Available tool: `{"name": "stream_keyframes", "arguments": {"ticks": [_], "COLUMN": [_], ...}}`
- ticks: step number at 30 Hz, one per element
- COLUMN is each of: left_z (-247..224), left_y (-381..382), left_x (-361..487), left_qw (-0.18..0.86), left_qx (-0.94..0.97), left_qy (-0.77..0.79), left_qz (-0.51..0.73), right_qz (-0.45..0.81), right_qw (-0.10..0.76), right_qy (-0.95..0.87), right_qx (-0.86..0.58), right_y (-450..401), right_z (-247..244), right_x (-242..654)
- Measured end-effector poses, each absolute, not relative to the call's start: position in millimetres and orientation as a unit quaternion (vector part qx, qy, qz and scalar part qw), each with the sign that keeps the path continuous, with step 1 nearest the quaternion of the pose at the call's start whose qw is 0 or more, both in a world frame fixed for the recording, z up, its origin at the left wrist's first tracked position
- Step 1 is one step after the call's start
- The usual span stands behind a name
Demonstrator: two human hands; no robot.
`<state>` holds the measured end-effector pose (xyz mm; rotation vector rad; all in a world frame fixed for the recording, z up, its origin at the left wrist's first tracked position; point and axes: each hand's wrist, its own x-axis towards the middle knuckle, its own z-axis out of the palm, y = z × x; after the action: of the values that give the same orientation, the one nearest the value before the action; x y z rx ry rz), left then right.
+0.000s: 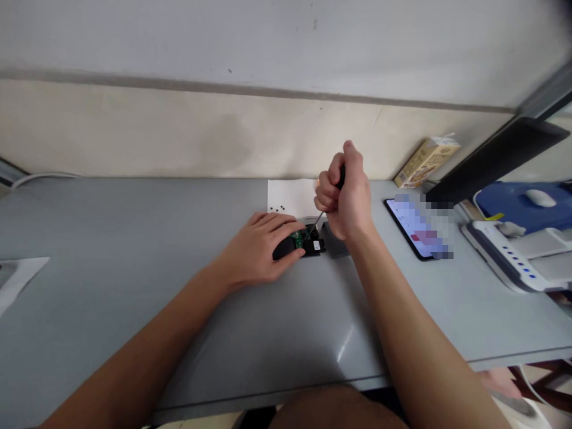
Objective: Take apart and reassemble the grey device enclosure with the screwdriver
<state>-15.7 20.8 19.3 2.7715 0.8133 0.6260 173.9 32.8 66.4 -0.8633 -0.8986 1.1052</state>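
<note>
A black device with an exposed green circuit board lies on the grey table. My left hand is wrapped over its left end, fingers along the far side and thumb along the near side. My right hand is closed in a fist around the black handle of a screwdriver. The screwdriver slants down to the left, its tip at the board; whether it sits in a screw is too small to tell. Beside the device, partly behind my right wrist, rests a dark grey casing piece.
A white paper sheet with several tiny black screws lies behind the device. On the right are a lit phone, a carton, a black slanted panel, a white power strip and a white mouse on a blue mat.
</note>
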Motion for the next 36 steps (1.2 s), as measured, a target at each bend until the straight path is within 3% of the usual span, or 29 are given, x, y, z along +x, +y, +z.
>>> {"name": "stream_keyframes", "arguments": {"ticks": [11, 23, 30, 36], "left_z": [13, 10, 9, 10], "left_y": [22, 21, 22, 22], "left_x": [-14, -12, -12, -12], "left_qw": [0.103, 0.097, 0.101, 0.106], "left_qx": [0.937, 0.936, 0.935, 0.935], "left_qy": [0.262, 0.274, 0.277, 0.277], "left_qz": [0.205, 0.2, 0.196, 0.195], "right_qz": [0.515, 0.408, 0.484, 0.449], "right_qw": [0.669, 0.706, 0.679, 0.7], "right_qy": [-0.414, -0.4, -0.417, -0.385], "right_qx": [-0.341, -0.417, -0.361, -0.399], "right_y": [18, 15, 7, 7], "right_z": [67, 48, 63, 57], "right_x": [176, 183, 176, 178]}}
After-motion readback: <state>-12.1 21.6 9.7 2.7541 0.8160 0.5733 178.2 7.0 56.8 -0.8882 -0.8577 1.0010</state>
